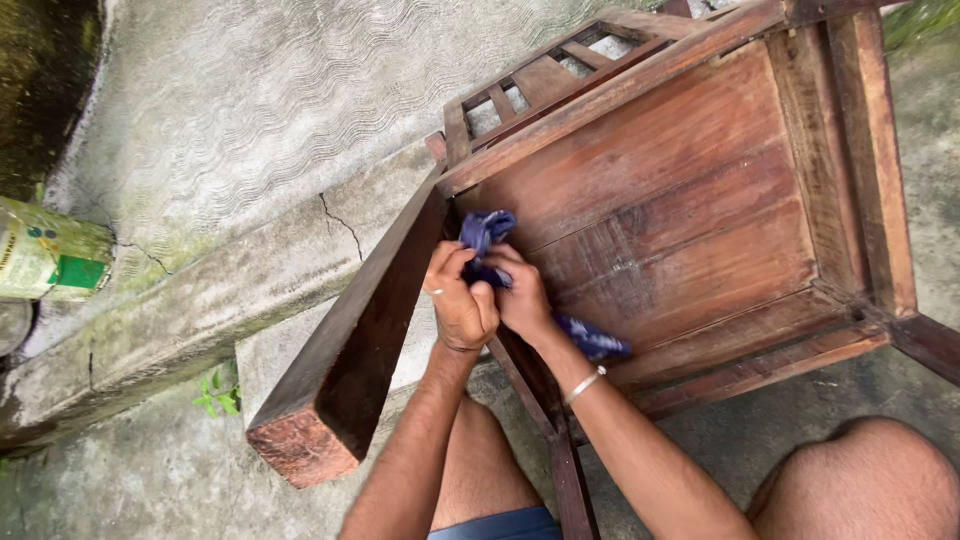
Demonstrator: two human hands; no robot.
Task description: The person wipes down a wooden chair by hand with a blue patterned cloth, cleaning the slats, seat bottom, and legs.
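Cloth: a dark blue rag (487,232), crumpled, with a pale pattern on its trailing end.
Cloth position: bunched at the corner where the chair leg meets the seat frame; one end sticks up above the fingers, the other trails out below the wrist at lower right.
Chair: a reddish-brown wooden chair (680,190), worn and streaked.
Chair pose: tipped over, underside of the seat facing up, one thick leg pointing toward the viewer.

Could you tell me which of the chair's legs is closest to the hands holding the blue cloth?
The thick leg pointing toward the camera, left of the left hand; the right-side leg lies far off.
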